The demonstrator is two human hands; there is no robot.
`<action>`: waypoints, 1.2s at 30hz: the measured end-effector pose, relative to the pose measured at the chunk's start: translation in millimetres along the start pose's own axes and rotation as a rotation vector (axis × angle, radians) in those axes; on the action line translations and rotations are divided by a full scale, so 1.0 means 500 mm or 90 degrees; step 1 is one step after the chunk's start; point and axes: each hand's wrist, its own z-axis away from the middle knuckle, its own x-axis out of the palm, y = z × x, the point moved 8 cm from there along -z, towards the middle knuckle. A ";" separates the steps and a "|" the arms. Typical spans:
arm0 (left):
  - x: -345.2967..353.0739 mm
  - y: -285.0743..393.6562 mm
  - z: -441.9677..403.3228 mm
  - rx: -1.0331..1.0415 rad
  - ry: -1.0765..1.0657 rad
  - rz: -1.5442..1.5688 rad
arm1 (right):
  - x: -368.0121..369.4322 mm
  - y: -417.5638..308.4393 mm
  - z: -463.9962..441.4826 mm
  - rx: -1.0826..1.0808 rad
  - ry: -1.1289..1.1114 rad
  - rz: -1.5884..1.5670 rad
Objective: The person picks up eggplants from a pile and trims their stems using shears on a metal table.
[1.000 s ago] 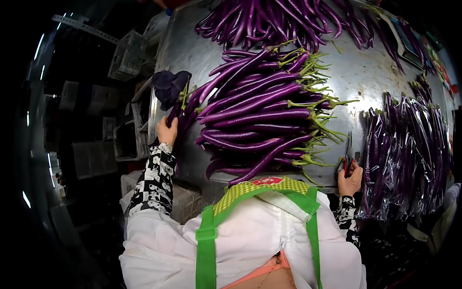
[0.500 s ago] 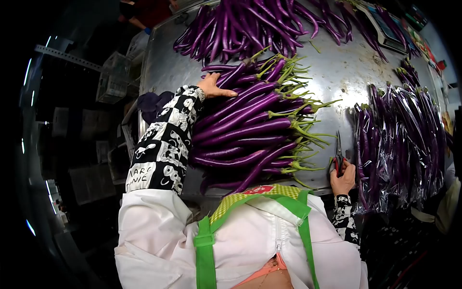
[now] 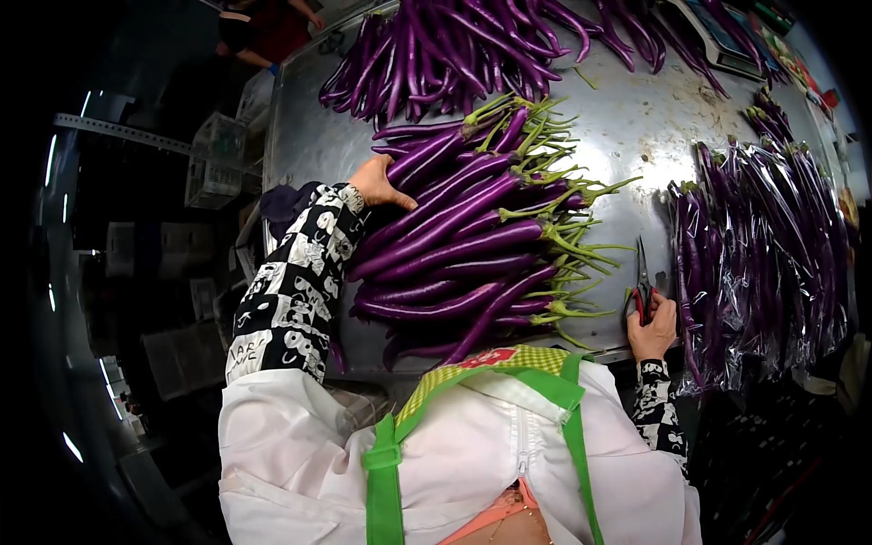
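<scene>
Long purple eggplants (image 3: 454, 250) lie stacked on the metal table (image 3: 618, 136), their green stems towards the right. At the left end of this pile, my left hand (image 3: 377, 183) rests with thumb and fingers apart, touching an eggplant; some fingertips are hidden. My right hand (image 3: 652, 329) is closed round the red handles of the scissors (image 3: 643, 282), whose blades point away from me. Just right of it lie eggplants in clear plastic bags (image 3: 754, 263).
A second eggplant heap (image 3: 445, 54) lies at the table's far side. Beyond it on the right stands a scale (image 3: 722, 41). Crates (image 3: 216, 163) are at the left, and another person (image 3: 272, 32) stands at the far left corner.
My left hand has moved from the table's left edge onto the pile, then slightly back towards me. The scissors stay in my right hand. Another person has come further into view.
</scene>
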 end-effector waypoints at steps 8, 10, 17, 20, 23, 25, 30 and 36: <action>-0.020 0.047 0.051 -0.063 -0.030 -0.148 | 0.000 -0.005 0.002 -0.057 0.031 0.023; -0.020 0.050 0.042 -0.051 -0.043 -0.188 | 0.000 0.004 -0.001 -0.043 0.013 -0.007; -0.052 0.064 0.051 0.048 -0.172 0.192 | 0.019 0.068 -0.017 0.166 -0.159 -0.221; -0.044 0.037 0.068 -0.088 -0.297 0.416 | 0.043 0.105 -0.009 0.272 -0.222 -0.325; -0.043 0.039 0.089 -0.120 -0.312 0.620 | 0.052 0.096 -0.005 0.290 -0.237 -0.374; -0.037 0.034 0.096 -0.150 -0.323 0.628 | 0.048 0.085 -0.006 0.286 -0.245 -0.369; -0.026 -0.011 0.065 -0.231 -0.260 0.693 | 0.068 0.095 0.001 0.316 -0.287 -0.472; -0.004 0.114 0.023 0.006 -0.252 0.374 | 0.064 0.093 -0.003 0.309 -0.289 -0.472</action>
